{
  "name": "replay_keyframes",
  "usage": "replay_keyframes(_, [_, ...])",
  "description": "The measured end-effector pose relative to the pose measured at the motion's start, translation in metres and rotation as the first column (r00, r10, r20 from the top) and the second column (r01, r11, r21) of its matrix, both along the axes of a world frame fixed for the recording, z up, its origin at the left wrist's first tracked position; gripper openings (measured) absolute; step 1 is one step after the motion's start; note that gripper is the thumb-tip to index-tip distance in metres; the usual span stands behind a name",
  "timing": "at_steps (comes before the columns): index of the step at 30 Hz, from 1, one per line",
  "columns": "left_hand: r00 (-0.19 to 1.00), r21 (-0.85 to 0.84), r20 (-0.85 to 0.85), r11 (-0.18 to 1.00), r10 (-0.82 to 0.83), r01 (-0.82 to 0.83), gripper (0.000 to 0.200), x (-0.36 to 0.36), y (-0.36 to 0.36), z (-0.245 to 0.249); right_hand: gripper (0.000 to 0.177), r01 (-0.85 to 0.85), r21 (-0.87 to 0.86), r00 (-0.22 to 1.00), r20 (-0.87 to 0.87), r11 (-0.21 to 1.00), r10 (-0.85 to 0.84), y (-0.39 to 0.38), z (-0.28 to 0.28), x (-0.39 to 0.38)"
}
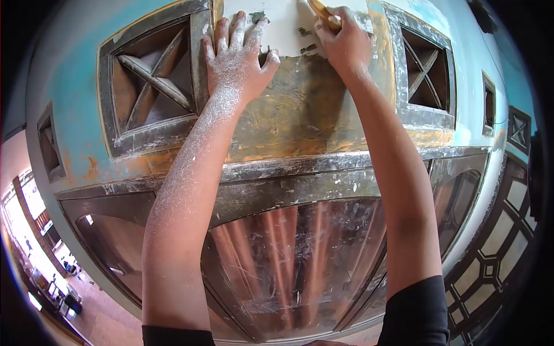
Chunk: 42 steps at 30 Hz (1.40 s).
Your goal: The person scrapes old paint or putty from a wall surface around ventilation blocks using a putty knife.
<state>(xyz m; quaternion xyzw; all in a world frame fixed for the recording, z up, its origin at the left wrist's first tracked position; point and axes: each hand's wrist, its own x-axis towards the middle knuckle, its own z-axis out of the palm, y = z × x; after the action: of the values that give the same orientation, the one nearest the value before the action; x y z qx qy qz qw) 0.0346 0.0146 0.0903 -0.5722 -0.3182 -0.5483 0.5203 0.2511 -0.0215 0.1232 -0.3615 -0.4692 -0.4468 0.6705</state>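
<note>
High on the wall, my left hand (236, 60) lies flat with its fingers spread, pressed against the panel above the door. White dust coats its back and the forearm. My right hand (349, 43) is closed around a wooden-handled scraper (325, 14) at the top edge; its working end cannot be made out. Between the hands is a white painted area (283, 34) with a ragged lower edge and dark chipped spots. Below it, the bare brown panel (288, 109) shows streaks of old orange paint.
Worn wooden vent frames with crossed bars, one on the left (153, 75) and one on the right (426, 69), flank the panel. Underneath runs a scuffed wooden ledge (288, 167) over a glazed door (300, 259) with curtains behind. A bright doorway (34, 202) opens at far left.
</note>
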Motion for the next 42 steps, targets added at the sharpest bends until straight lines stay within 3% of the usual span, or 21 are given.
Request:
replay_keyframes(5, [1.000,-0.007,0.007,1.000,0.003,-0.003,0.066,0.000,0.000,-0.001,0.037,-0.048,-0.128,0.999,-0.017,0.991,0.046,-0.008,-0.028,0.001])
replay_keyframes(11, [1.000,0.019,0.010,1.000,-0.004,0.003,0.066,0.001,0.002,0.002,0.040,0.074,-0.027,0.997,-0.009,0.997,-0.075,0.002,0.005,0.000])
replay_keyframes(17, [1.000,0.056,-0.026,0.998,0.005,-0.004,0.065,-0.003,0.003,0.001,0.038,-0.095,0.099,0.995,0.035,0.991,0.092,0.003,-0.010,0.006])
replay_keyframes(19, [1.000,0.054,-0.024,0.999,0.002,-0.001,0.065,-0.004,0.004,0.002,0.037,0.009,0.052,1.000,-0.006,0.999,-0.009,0.002,-0.002,0.002])
replay_keyframes(24, [0.999,0.051,-0.026,0.999,0.018,-0.017,0.065,-0.004,0.001,0.000,0.040,-0.071,0.023,0.997,-0.012,0.997,0.072,0.001,-0.029,0.011])
replay_keyframes(26, [0.993,-0.079,0.001,0.990,-0.121,0.121,0.071,-0.001,-0.012,0.001,0.041,-0.073,0.030,0.997,-0.007,0.997,0.073,0.000,-0.026,0.009])
replay_keyframes(31, [0.994,-0.032,0.001,0.994,-0.107,0.107,0.070,-0.001,-0.007,0.001,0.040,0.013,0.050,1.000,-0.014,0.999,-0.013,0.004,0.007,-0.002])
replay_keyframes(33, [0.996,-0.020,-0.001,0.995,-0.094,0.094,0.070,-0.002,-0.004,-0.001,0.042,0.044,0.023,0.998,-0.055,0.999,-0.043,0.000,-0.012,0.000])
replay_keyframes(35, [0.989,-0.054,-0.012,0.988,-0.148,0.147,0.071,-0.003,-0.009,0.000,0.044,-0.129,0.052,0.992,-0.005,0.990,0.130,0.004,-0.028,0.007])
replay_keyframes(37, [0.988,-0.066,-0.005,0.986,-0.153,0.152,0.071,-0.003,-0.012,-0.001,0.042,-0.051,0.091,0.999,0.010,0.995,0.050,0.009,-0.016,0.007])
replay_keyframes(39, [0.988,-0.076,-0.005,0.985,-0.153,0.152,0.071,-0.003,-0.013,-0.001,0.040,0.064,0.016,0.998,-0.024,0.998,-0.063,0.008,0.006,-0.002])
replay_keyframes(40, [0.990,-0.074,-0.007,0.987,-0.142,0.141,0.071,-0.003,-0.013,-0.001,0.033,-0.138,-0.061,0.989,-0.067,0.989,0.134,-0.017,0.007,-0.022])
replay_keyframes(41, [0.991,-0.072,-0.008,0.989,-0.133,0.132,0.071,-0.003,-0.012,0.000,0.033,-0.138,-0.059,0.989,-0.069,0.989,0.134,-0.014,0.006,-0.020])
replay_keyframes(42, [0.991,-0.072,-0.009,0.988,-0.135,0.134,0.071,-0.003,-0.012,0.000,0.036,-0.018,-0.037,0.999,-0.043,0.999,0.016,-0.008,0.004,-0.015])
